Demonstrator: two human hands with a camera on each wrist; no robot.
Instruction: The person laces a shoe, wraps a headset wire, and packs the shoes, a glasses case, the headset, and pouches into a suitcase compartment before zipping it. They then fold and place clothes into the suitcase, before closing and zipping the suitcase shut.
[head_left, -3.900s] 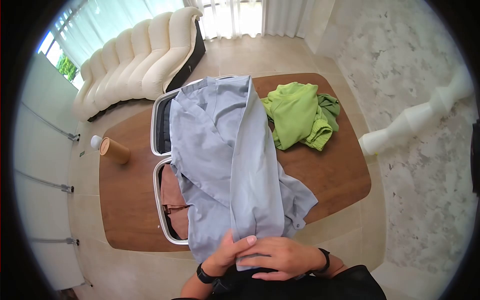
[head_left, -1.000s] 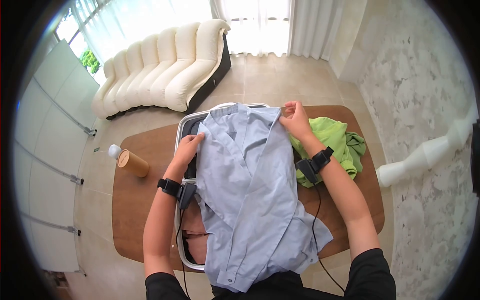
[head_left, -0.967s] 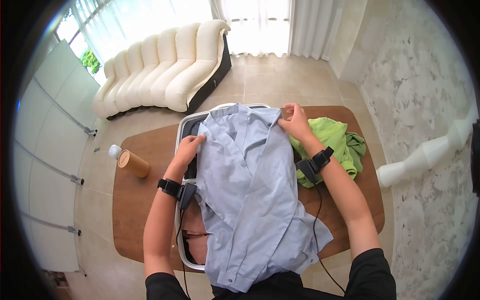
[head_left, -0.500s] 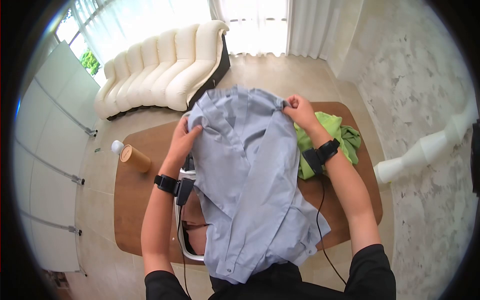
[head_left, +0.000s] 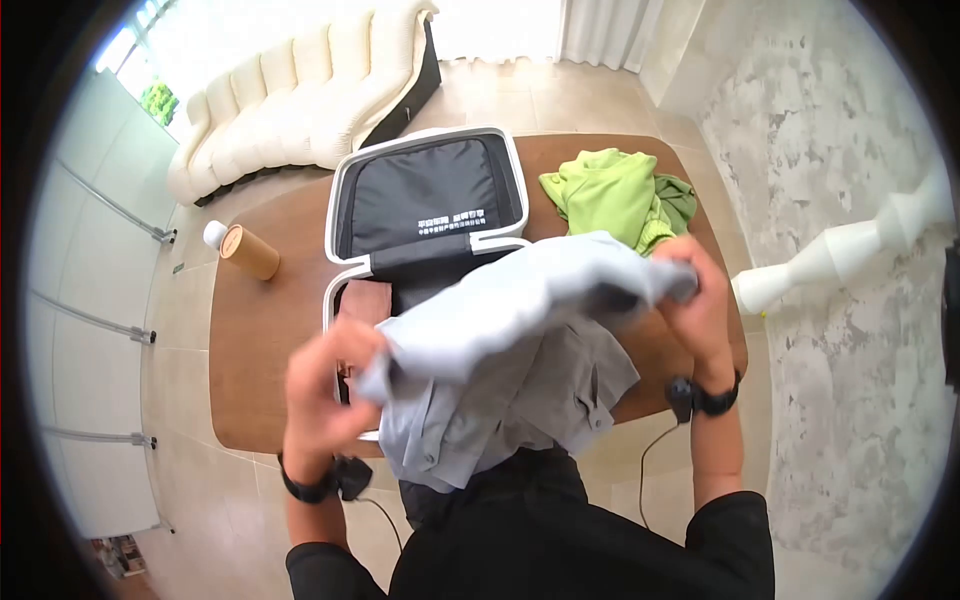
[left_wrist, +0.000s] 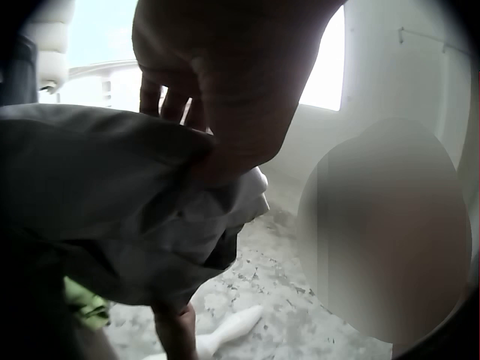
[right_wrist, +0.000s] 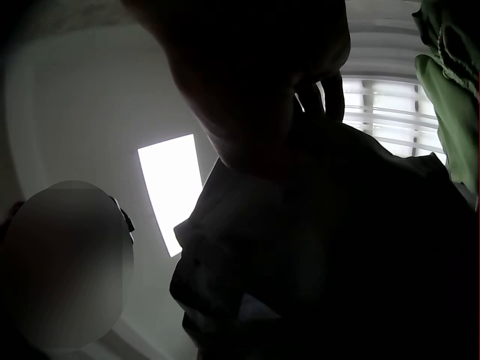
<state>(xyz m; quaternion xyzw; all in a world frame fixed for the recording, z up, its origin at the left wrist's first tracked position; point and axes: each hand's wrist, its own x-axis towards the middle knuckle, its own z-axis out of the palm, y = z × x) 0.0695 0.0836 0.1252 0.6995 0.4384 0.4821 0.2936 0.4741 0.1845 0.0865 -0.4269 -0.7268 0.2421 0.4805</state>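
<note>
Over brown tbl (head_left: 265, 350): pale grey-blue shirt (head_left: 475, 315), bunched, blurry, in pinch of L fingers (head_left: 352, 345) & R fingers (head_left: 688, 258).

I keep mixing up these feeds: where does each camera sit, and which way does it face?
Head: worn on the head, facing forward and down at the pale shirt and open suitcase; left hand, right hand and black sleeves show.
Left wrist: on that wrist, facing the shirt up close; left hand large above, right hand below.
Right wrist: on that wrist, facing the backlit shirt; right hand large above.
Shared: both wrist views show the shirt and green clothes.
</note>
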